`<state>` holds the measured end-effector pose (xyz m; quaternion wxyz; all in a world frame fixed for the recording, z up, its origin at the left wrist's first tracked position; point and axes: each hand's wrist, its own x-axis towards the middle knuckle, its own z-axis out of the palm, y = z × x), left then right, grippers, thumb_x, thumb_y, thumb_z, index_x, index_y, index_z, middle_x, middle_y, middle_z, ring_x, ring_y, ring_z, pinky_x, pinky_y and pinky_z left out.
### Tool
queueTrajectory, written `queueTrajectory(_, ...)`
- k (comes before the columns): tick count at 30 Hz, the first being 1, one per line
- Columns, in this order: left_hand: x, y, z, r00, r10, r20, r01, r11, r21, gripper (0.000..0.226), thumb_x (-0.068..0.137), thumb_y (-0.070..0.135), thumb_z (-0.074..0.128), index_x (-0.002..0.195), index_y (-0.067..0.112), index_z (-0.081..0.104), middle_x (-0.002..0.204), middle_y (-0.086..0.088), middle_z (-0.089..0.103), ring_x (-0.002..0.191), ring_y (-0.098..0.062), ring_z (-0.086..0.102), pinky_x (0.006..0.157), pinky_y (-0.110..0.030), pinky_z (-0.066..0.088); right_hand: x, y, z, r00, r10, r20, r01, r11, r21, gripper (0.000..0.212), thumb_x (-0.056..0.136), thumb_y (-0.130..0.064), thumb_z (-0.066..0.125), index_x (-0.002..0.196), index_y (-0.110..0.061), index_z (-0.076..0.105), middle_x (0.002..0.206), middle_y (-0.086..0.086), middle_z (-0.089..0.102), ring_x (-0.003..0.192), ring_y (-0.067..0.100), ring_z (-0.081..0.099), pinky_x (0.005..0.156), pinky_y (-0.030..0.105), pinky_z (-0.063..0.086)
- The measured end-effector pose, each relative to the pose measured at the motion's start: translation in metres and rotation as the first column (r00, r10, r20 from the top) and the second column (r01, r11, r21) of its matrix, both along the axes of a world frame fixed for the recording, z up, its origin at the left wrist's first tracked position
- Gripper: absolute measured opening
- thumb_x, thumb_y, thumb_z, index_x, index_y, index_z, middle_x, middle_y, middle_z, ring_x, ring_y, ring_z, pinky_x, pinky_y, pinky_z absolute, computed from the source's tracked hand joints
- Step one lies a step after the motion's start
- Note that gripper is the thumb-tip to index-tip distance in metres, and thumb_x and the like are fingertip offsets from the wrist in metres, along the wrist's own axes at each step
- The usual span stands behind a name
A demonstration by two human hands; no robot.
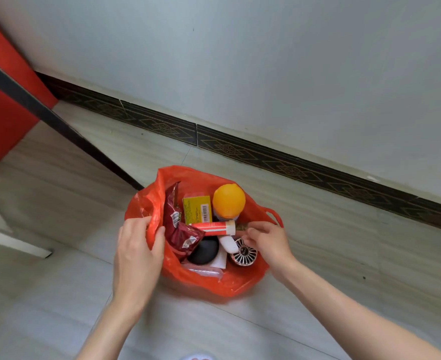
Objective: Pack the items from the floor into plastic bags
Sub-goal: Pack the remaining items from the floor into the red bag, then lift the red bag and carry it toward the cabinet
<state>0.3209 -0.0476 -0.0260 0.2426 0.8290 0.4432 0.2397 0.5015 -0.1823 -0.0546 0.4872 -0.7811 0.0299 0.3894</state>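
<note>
An orange-red plastic bag stands open on the floor. Inside lie a dark red snack packet, a yellow box, a bottle with an orange cap, a red and white tube, a black rounded object and a small round metal fan. My left hand grips the bag's left rim. Over the right side of the bag, my right hand has its fingers curled at the white end of the tube; whether it holds the tube is unclear.
The bag sits on a pale tiled floor near a grey wall with a dark patterned skirting. A red panel and a black bar stand at the left. A white frame leg lies low on the left.
</note>
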Motion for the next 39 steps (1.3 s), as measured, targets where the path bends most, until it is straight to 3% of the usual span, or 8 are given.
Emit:
queueTrajectory(3,0.005,-0.004,-0.003,1.000,0.008,-0.026,-0.006,0.998,0.059,0.018,0.080,0.008,0.067,0.095,0.002,0.058,0.091,-0.013,0.056,0.087,-0.027,0.046,0.076,-0.042,0.039,0.016,-0.004,-0.013,0.982,-0.070,0.177,0.086,0.993,-0.086,0.020,0.087,-0.005,0.049,0.097,-0.018,0.060,0.109,0.009,0.065,0.099,0.025,0.062,0.096,0.041,0.047)
queueTrajectory(6,0.007,-0.007,-0.005,0.999,-0.016,-0.031,0.018,0.998,0.067,0.018,0.081,0.008,0.067,0.096,0.003,0.057,0.090,-0.013,0.056,0.087,-0.028,0.045,0.075,-0.045,0.041,0.031,-0.011,-0.016,0.929,0.099,0.357,0.014,0.953,-0.302,0.036,0.094,-0.013,0.041,0.129,-0.006,0.047,0.131,0.013,0.051,0.121,0.028,0.049,0.103,0.037,0.037)
queueTrajectory(14,0.010,-0.008,-0.006,0.995,-0.091,-0.039,0.093,0.993,0.067,0.011,0.082,0.006,0.065,0.090,0.002,0.059,0.084,-0.010,0.055,0.082,-0.025,0.045,0.076,-0.032,0.038,0.072,-0.008,-0.028,0.916,0.398,0.046,-0.357,0.863,-0.357,0.053,0.098,-0.020,0.034,0.145,-0.005,0.017,0.149,0.015,0.033,0.136,0.029,0.033,0.113,0.036,0.027)
queueTrajectory(17,0.011,-0.013,-0.002,0.994,-0.100,-0.034,0.102,0.992,0.068,0.008,0.082,0.005,0.066,0.084,0.003,0.059,0.080,-0.008,0.054,0.078,-0.023,0.045,0.072,-0.024,0.033,0.079,-0.020,-0.032,0.923,0.376,0.085,-0.327,0.880,-0.344,0.032,0.096,-0.021,0.040,0.112,-0.002,0.058,0.113,0.017,0.062,0.104,0.029,0.058,0.097,0.041,0.044)
queueTrajectory(20,0.009,-0.013,-0.003,0.996,-0.079,-0.042,0.081,0.995,0.060,0.004,0.084,0.006,0.064,0.082,0.005,0.061,0.079,-0.005,0.056,0.077,-0.016,0.042,0.070,-0.018,0.028,0.086,-0.027,-0.018,0.905,0.413,0.099,-0.373,0.884,-0.282,0.039,0.091,-0.022,0.053,0.055,-0.008,0.054,0.053,0.008,0.052,0.052,0.018,0.047,0.053,0.023,0.042)
queueTrajectory(28,0.014,-0.038,0.007,0.988,0.152,-0.029,-0.155,0.959,-0.236,0.024,0.089,0.015,0.058,0.066,0.011,0.054,0.061,0.001,0.046,0.058,-0.011,0.042,0.055,-0.024,0.029,0.086,-0.054,0.034,0.932,0.331,-0.148,-0.331,0.943,0.025,0.024,0.094,-0.018,0.050,0.073,-0.010,0.058,0.062,0.005,0.051,0.053,0.016,0.050,0.062,0.030,0.039)
queueTrajectory(35,0.006,-0.042,0.119,0.877,0.433,-0.209,-0.452,0.598,-0.662,0.030,0.087,0.020,0.062,0.060,0.007,0.059,0.056,-0.010,0.058,0.055,-0.026,0.053,0.074,-0.046,0.051,0.045,-0.066,0.153,0.954,0.155,-0.256,-0.150,0.988,0.040,0.025,0.092,-0.006,0.047,0.070,-0.006,0.058,0.049,0.003,0.044,0.049,0.016,0.043,0.055,0.027,0.037)
queueTrajectory(39,-0.008,-0.035,0.217,0.897,0.400,-0.191,-0.402,0.553,-0.730,0.032,0.087,0.014,0.062,0.056,0.006,0.056,0.053,-0.008,0.055,0.059,-0.023,0.053,0.075,-0.042,0.050,0.011,-0.058,0.236,0.959,0.168,-0.227,-0.180,0.983,-0.035,0.030,0.090,-0.001,0.045,0.062,-0.008,0.053,0.046,0.000,0.041,0.049,0.017,0.038,0.057,0.027,0.035)
